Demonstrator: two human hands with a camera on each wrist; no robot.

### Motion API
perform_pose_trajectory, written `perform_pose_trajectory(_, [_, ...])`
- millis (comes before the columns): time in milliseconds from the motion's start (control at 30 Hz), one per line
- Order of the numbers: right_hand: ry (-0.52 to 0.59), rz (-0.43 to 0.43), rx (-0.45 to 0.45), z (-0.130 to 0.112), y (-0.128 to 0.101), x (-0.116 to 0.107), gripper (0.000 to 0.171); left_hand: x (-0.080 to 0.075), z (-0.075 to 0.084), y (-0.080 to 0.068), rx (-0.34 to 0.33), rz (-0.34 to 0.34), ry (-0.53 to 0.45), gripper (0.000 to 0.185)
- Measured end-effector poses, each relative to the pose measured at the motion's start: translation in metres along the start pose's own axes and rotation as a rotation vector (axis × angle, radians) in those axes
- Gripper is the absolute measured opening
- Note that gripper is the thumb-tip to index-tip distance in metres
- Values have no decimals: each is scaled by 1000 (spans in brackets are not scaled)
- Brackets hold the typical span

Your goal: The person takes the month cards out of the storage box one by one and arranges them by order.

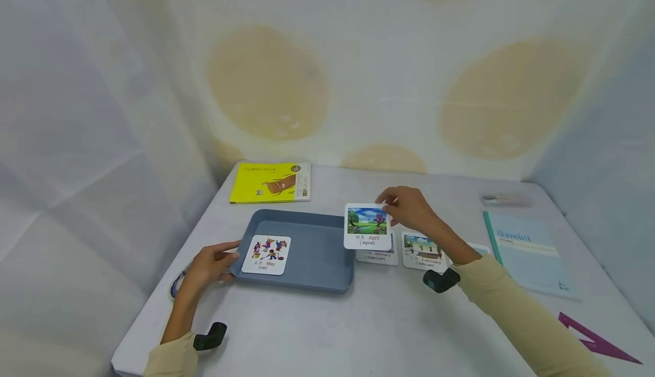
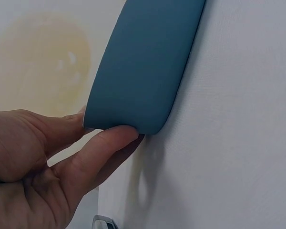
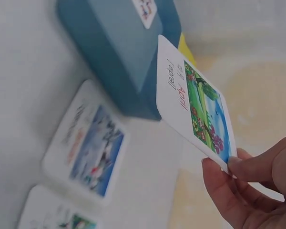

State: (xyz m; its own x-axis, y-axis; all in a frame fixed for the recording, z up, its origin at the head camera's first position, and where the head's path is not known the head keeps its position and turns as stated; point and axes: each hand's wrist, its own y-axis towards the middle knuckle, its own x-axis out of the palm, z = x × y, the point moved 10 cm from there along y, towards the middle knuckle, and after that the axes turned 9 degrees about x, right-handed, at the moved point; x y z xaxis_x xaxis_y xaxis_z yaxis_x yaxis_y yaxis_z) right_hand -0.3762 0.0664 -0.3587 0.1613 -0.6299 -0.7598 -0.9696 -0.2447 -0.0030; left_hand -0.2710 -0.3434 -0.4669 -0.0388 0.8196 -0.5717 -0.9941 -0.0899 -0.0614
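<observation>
My right hand [image 1: 407,205] pinches the April card [image 1: 367,226] by its upper right corner, between thumb and fingers. In the right wrist view the card [image 3: 195,102] is tilted above the table, picture side showing. It partly covers the January card [image 1: 381,257] and overlaps the right rim of the blue-grey tray [image 1: 312,282] in the head view. My left hand [image 1: 208,268] holds the tray's left end, thumb and fingers on either side of its rim, as the left wrist view shows. Inside the tray, at its left, lies the May card [image 1: 266,255].
Right of the January card lies the February card [image 1: 423,251], with another card [image 1: 480,248] half hidden behind my right forearm. A yellow book [image 1: 268,183] is behind the tray. A light-blue notebook [image 1: 532,252], a pouch [image 1: 506,199] and a purple set square [image 1: 596,343] lie on the right.
</observation>
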Motion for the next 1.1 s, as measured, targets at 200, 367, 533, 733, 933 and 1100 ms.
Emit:
perform_pose_trajectory(200, [-34, -9, 72, 46, -29, -4, 20, 5, 3, 3, 2, -5, 5, 44])
perform_pose_trajectory(367, [-20, -36, 141, 72, -48, 12, 19, 6, 4, 4, 9, -3, 16, 44])
perform_pose_trajectory(533, [41, -93, 174, 82, -65, 40, 18, 6, -2, 5, -19, 0, 10, 45])
perform_pose_trajectory(733, [34, -84, 206, 86, -73, 67, 16, 6, -6, 6, -18, 1, 10, 45])
perform_pose_trajectory(933, [-99, 3, 153, 82, -71, 76, 13, 5, -6, 5, -24, 6, 6, 44])
perform_pose_trajectory(1100, [-192, 57, 120, 69, -70, 75, 14, 5, -5, 5, -21, 10, 5, 44])
